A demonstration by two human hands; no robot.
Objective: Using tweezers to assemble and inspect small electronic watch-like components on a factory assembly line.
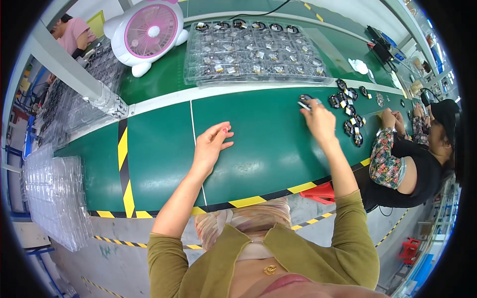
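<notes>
My right hand (pixel 320 122) reaches over the green work surface (pixel 258 149), its fingers closed on a small black round part (pixel 305 98) with a pale piece on it. Just to its right lies a loose group of similar black round parts (pixel 350 110), several with white or yellow bits. My left hand (pixel 209 148) hovers over the middle of the surface, fingers loosely curved and apart. A small red spot shows at its fingertips; I cannot tell whether it is a nail or an object. Beyond my hands stands a clear compartment tray (pixel 256 52) filled with similar parts.
A white and pink fan (pixel 151 32) stands at the back left. Stacked clear plastic trays (pixel 54 193) are at the far left. A co-worker (pixel 415 174) in a floral sleeve works at the right. Striped tape (pixel 248 201) marks the near edge. A metal post (pixel 67 59) rises at the left.
</notes>
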